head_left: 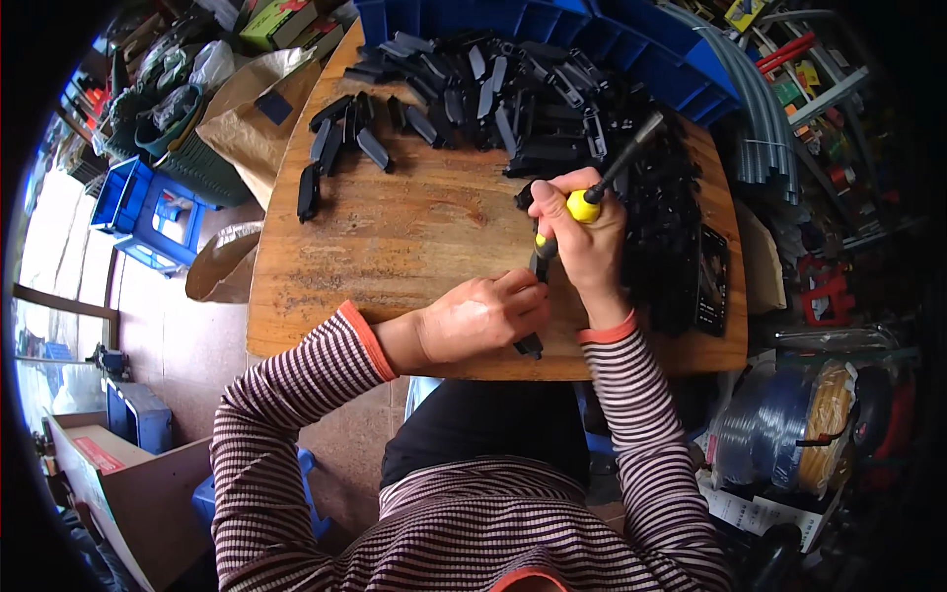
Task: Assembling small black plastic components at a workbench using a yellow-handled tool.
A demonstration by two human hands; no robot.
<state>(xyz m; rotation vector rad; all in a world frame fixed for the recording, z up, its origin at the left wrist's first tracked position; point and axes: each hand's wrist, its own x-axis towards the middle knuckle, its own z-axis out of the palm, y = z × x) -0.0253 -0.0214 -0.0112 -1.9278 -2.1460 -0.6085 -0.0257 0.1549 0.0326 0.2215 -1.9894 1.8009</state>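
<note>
My left hand (pixel 481 318) is closed on a narrow black plastic part (pixel 530 345) near the table's front edge; its lower end shows under my fingers, the rest is mostly covered. Just to the right and farther off, my right hand (pixel 589 237) grips a tool with a yellow-and-black handle (pixel 583 205). From the fist, the tool's dark shaft points up toward the far right. The tool's lower end comes down by my left fingertips, at the black part; whether they touch I cannot tell. A heap of similar black plastic parts (pixel 483 89) covers the far side of the table.
The wooden table (pixel 395 247) has more small black pieces (pixel 661 217) along its right side. Next to them lies a phone-like dark screen (pixel 711 276). Blue bins (pixel 651 49) stand at the far edge. Brown paper bags (pixel 252 118) and a blue stool (pixel 148 217) are at the left.
</note>
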